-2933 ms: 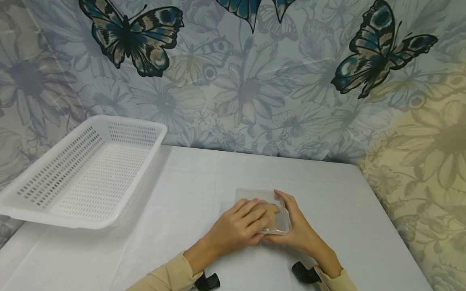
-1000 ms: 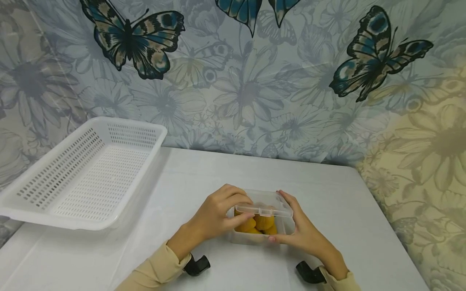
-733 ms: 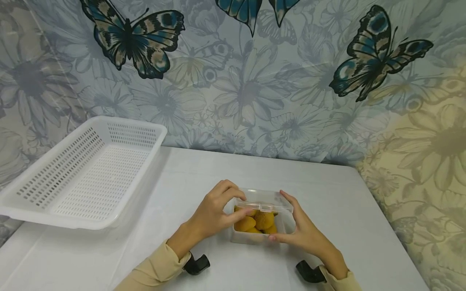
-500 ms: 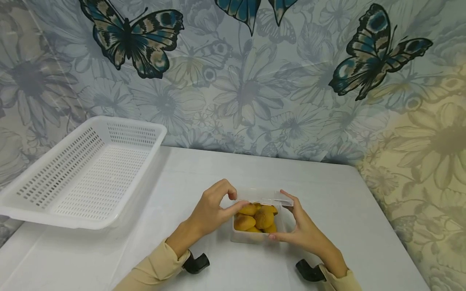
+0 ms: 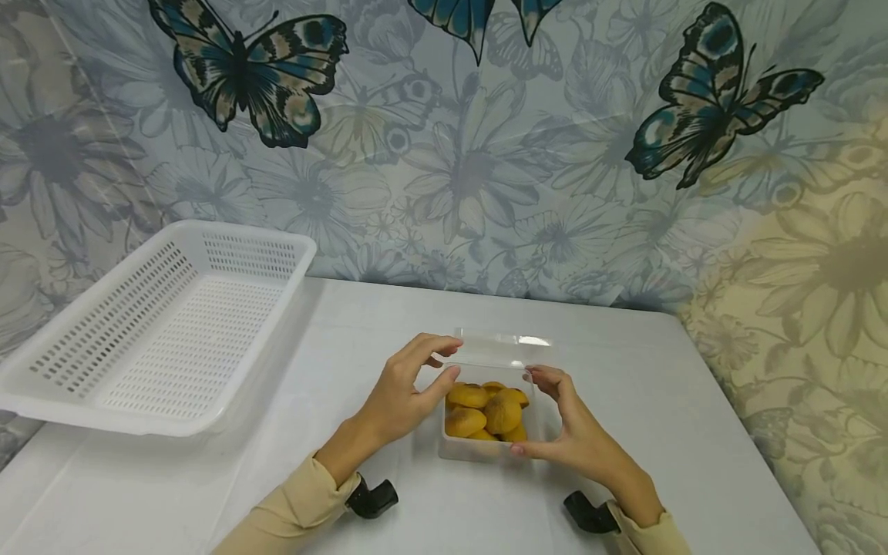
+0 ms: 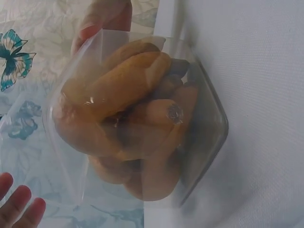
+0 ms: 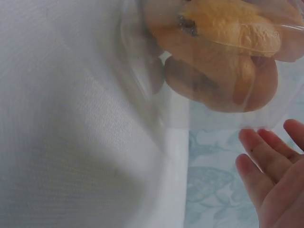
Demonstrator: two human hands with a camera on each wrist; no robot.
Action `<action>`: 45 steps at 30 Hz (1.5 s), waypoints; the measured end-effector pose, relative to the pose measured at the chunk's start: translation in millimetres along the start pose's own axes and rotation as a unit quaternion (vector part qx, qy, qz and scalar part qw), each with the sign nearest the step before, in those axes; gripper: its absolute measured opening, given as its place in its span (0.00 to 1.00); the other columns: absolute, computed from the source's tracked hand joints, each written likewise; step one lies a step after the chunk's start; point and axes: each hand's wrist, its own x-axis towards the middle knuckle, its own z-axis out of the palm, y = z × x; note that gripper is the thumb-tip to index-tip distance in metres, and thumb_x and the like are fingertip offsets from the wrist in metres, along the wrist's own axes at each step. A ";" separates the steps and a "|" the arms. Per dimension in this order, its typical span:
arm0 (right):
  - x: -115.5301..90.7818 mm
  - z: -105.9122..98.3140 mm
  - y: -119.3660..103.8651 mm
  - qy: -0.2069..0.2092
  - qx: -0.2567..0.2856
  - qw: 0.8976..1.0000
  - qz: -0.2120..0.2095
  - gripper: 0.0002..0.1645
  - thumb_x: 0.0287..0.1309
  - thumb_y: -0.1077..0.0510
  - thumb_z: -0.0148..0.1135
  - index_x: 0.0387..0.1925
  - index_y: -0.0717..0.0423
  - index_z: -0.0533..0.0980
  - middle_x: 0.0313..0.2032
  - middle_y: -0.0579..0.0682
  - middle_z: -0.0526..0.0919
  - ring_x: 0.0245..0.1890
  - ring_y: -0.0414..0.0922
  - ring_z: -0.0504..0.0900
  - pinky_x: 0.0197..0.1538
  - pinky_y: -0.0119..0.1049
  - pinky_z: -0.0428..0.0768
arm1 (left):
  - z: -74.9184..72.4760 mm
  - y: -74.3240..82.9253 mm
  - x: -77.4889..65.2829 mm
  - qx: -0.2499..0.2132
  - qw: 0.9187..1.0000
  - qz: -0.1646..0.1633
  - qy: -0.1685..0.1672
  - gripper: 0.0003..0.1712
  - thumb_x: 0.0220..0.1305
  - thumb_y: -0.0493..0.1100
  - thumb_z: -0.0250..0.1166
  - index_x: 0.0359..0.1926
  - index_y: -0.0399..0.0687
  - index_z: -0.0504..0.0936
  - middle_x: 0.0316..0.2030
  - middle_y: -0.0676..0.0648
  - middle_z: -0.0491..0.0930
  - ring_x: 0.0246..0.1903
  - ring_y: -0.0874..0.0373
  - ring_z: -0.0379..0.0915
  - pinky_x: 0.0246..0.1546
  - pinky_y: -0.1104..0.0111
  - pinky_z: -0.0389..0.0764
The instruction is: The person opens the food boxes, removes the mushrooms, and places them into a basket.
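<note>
A clear plastic box (image 5: 479, 449) stands on the white table in the head view, its hinged lid (image 5: 506, 348) swung back behind it. Several orange-yellow fruits (image 5: 502, 415) with dark ends, resembling loquats, fill it; both wrist views show them through the walls. My right hand (image 5: 572, 432) holds the box's right side, thumb at the front corner and fingers at the back corner. Beside the back left corner is my left hand (image 5: 401, 389), thumb and fingers spread apart and holding nothing. Its thumb tip is close to the rim; I cannot tell whether it touches.
A large white perforated basket (image 5: 208, 420) stands at the left of the white table (image 5: 375, 324). Behind the table hangs a backdrop (image 5: 472, 177) with butterflies and flowers. Black devices (image 5: 372, 499) sit at both wrists.
The lid has swung up and back from over the box, uncovering the fruits. My left hand has let go of it and moved slightly back. The right hand stays at the box's side.
</note>
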 end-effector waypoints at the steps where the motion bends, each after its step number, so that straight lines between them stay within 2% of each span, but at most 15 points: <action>1: -0.2 -0.5 -0.4 -0.001 -0.002 1.000 0.004 0.61 0.42 0.50 0.82 0.71 0.53 0.52 0.70 0.57 0.62 0.70 0.57 0.63 0.68 0.15 0.56 | -0.1 0.0 0.0 0.003 1.000 -0.006 -0.008 0.21 0.67 0.36 0.62 0.61 0.42 0.75 0.54 0.44 0.79 0.52 0.52 0.76 0.48 0.64 0.83; 2: -0.4 -0.9 -1.4 -0.003 -0.005 1.000 0.010 0.61 0.42 0.49 0.82 0.71 0.53 0.53 0.70 0.57 0.62 0.70 0.56 0.64 0.69 0.19 0.58 | 0.0 -0.3 0.0 0.008 1.000 -0.012 -0.017 0.24 0.67 0.36 0.62 0.64 0.43 0.73 0.57 0.44 0.77 0.54 0.51 0.75 0.50 0.64 0.83; 4: -0.6 -1.8 -3.1 -0.007 -0.017 1.000 0.015 0.61 0.43 0.48 0.81 0.72 0.52 0.53 0.70 0.55 0.62 0.70 0.55 0.64 0.72 0.33 0.63 | 0.2 -0.7 -0.3 0.017 0.999 -0.028 -0.037 0.27 0.68 0.38 0.61 0.67 0.45 0.69 0.62 0.45 0.73 0.57 0.51 0.73 0.52 0.62 0.82; 7: -0.9 -2.7 -5.0 -0.014 -0.027 0.999 0.019 0.62 0.43 0.47 0.81 0.74 0.50 0.53 0.70 0.54 0.61 0.70 0.55 0.64 0.68 0.56 0.66 | 0.5 -1.6 -0.9 0.027 0.997 -0.051 -0.060 0.30 0.69 0.40 0.61 0.70 0.45 0.66 0.66 0.47 0.69 0.60 0.51 0.71 0.55 0.60 0.81; 9: -0.9 -2.9 -5.3 -0.019 -0.030 0.999 0.017 0.62 0.44 0.47 0.80 0.75 0.49 0.53 0.71 0.53 0.60 0.70 0.56 0.63 0.66 0.64 0.66 | 0.4 -2.3 -1.4 0.032 0.994 -0.068 -0.074 0.31 0.69 0.41 0.61 0.71 0.46 0.65 0.68 0.48 0.67 0.61 0.52 0.70 0.56 0.59 0.80; 11: -0.7 -2.9 -5.6 -0.025 -0.027 0.999 0.019 0.62 0.45 0.47 0.80 0.76 0.49 0.53 0.71 0.53 0.59 0.69 0.57 0.63 0.65 0.68 0.65 | 0.0 -2.6 -1.7 0.040 0.992 -0.084 -0.087 0.32 0.70 0.43 0.61 0.72 0.47 0.63 0.69 0.49 0.66 0.61 0.52 0.70 0.58 0.60 0.79; 14: 0.1 -3.0 -6.3 -0.031 -0.023 0.999 0.024 0.62 0.46 0.47 0.79 0.76 0.51 0.53 0.72 0.54 0.59 0.69 0.57 0.63 0.65 0.70 0.65 | -0.7 -2.6 -1.8 0.053 0.988 -0.104 -0.105 0.34 0.70 0.45 0.61 0.73 0.51 0.61 0.70 0.50 0.64 0.62 0.52 0.69 0.61 0.59 0.77; 17: 1.0 -2.8 -7.0 -0.035 -0.022 0.999 0.027 0.61 0.47 0.47 0.79 0.76 0.51 0.53 0.72 0.54 0.59 0.69 0.57 0.63 0.65 0.71 0.65 | -1.4 -1.7 -1.9 0.072 0.985 -0.109 -0.114 0.36 0.70 0.45 0.62 0.74 0.53 0.60 0.70 0.50 0.64 0.65 0.54 0.68 0.64 0.58 0.75; 19: 1.4 -2.6 -7.3 -0.036 -0.027 0.999 0.026 0.61 0.47 0.46 0.79 0.76 0.50 0.53 0.72 0.53 0.59 0.68 0.57 0.64 0.64 0.70 0.66 | -1.3 -0.4 -2.0 0.086 0.984 -0.101 -0.117 0.35 0.69 0.44 0.63 0.74 0.52 0.61 0.69 0.50 0.66 0.66 0.56 0.67 0.66 0.58 0.73; 24: 1.1 -2.3 -7.4 -0.036 -0.043 0.998 0.026 0.60 0.49 0.45 0.77 0.76 0.44 0.52 0.72 0.52 0.58 0.68 0.56 0.65 0.62 0.70 0.68 | 1.3 6.2 -1.8 0.107 0.985 -0.056 -0.127 0.31 0.67 0.45 0.66 0.69 0.48 0.69 0.64 0.49 0.73 0.65 0.56 0.70 0.65 0.62 0.74; 29: 0.3 -2.7 -7.2 -0.040 -0.050 0.997 0.036 0.60 0.50 0.43 0.76 0.77 0.40 0.50 0.73 0.51 0.57 0.69 0.57 0.64 0.61 0.71 0.68 | 5.1 12.1 -1.9 0.098 0.983 -0.040 -0.148 0.29 0.66 0.45 0.67 0.66 0.46 0.73 0.61 0.49 0.76 0.63 0.56 0.72 0.63 0.63 0.76; 36: 0.3 -2.6 -7.6 -0.042 -0.056 0.997 0.040 0.60 0.50 0.42 0.76 0.77 0.40 0.50 0.73 0.52 0.57 0.69 0.58 0.64 0.61 0.72 0.67 | 11.2 15.0 -4.0 0.082 0.982 -0.022 -0.171 0.27 0.65 0.46 0.68 0.63 0.45 0.75 0.59 0.48 0.77 0.61 0.55 0.74 0.63 0.63 0.76; 41: 0.8 -3.0 -7.1 -0.041 -0.057 0.997 0.034 0.60 0.50 0.43 0.76 0.77 0.41 0.50 0.73 0.52 0.57 0.69 0.59 0.64 0.61 0.72 0.68 | 17.0 15.9 -5.8 0.060 0.982 -0.020 -0.180 0.26 0.65 0.45 0.68 0.62 0.44 0.76 0.59 0.48 0.78 0.61 0.55 0.74 0.62 0.64 0.77; 45: 0.4 -3.2 -6.0 -0.038 -0.059 0.997 0.033 0.60 0.49 0.42 0.76 0.77 0.42 0.50 0.72 0.54 0.59 0.68 0.58 0.64 0.61 0.71 0.68 | 21.3 17.5 -7.5 0.061 0.980 -0.027 -0.190 0.27 0.65 0.45 0.69 0.63 0.45 0.76 0.59 0.48 0.78 0.60 0.56 0.75 0.62 0.66 0.77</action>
